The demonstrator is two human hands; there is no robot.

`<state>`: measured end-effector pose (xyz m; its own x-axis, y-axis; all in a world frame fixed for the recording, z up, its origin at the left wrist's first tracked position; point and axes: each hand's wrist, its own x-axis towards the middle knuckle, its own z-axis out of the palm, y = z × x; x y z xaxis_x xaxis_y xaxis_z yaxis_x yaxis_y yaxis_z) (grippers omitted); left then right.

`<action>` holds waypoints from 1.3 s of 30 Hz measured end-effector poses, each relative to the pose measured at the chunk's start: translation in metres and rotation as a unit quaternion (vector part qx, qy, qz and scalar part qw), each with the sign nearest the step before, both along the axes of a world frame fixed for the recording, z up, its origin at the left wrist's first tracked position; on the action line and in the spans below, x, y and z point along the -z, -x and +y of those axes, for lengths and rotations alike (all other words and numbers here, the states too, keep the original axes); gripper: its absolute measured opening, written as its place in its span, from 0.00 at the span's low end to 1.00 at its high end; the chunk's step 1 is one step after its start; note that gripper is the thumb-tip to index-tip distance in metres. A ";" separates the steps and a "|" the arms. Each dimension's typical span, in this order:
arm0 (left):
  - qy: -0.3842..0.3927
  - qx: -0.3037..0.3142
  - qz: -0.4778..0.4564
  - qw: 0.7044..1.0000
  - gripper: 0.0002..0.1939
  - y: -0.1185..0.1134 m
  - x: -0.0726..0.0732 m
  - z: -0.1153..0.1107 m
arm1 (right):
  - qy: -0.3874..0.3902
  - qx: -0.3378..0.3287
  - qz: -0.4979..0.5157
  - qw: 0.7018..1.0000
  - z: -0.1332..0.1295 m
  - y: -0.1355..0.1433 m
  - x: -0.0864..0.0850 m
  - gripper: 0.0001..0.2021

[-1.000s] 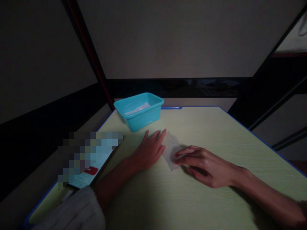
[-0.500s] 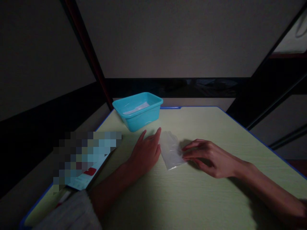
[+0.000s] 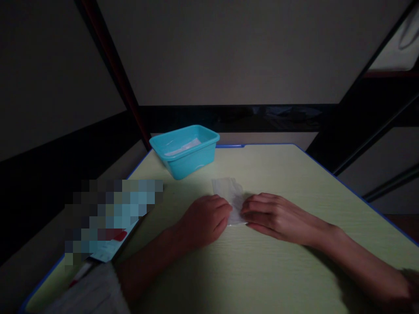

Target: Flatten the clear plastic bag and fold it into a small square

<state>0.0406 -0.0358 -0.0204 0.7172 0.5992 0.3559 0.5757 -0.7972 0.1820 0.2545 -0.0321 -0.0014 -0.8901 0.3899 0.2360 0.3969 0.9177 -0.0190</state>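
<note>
A small clear plastic bag (image 3: 227,188) lies on the table between my hands, its far end in plain sight and its sides partly covered by fingers. My left hand (image 3: 207,221) is closed over the bag's near left edge, fingers curled and pressed together. From the right, my right hand (image 3: 270,215) pinches the opposite edge, its fingers bent downward. The fingertips of both hands are partly hidden, and a narrow strip of bag shows between them.
A turquoise plastic basket (image 3: 193,165) with something white and flat inside stands at the table's back left. At left lies a light-blue flat item (image 3: 109,249), mostly blurred out by pixels. The pale table (image 3: 262,270) has a blue rim; panels rise behind it.
My left hand has come back nearer and curled its outstretched fingers onto the bag's left edge. My right hand's fingers have closed more over the right edge. The view has shifted slightly.
</note>
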 end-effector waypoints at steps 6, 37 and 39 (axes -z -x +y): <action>0.008 0.004 0.033 0.999 0.08 -0.002 -0.001 -0.001 | -0.048 0.017 -0.001 0.999 -0.003 0.006 0.002 0.12; 0.036 0.132 0.098 0.986 0.23 0.003 -0.002 -0.002 | -0.054 -0.024 0.012 0.998 0.001 -0.003 0.001 0.11; 0.051 0.137 0.105 0.984 0.24 0.003 -0.001 -0.001 | -0.051 -0.024 0.007 0.998 0.001 -0.003 0.000 0.11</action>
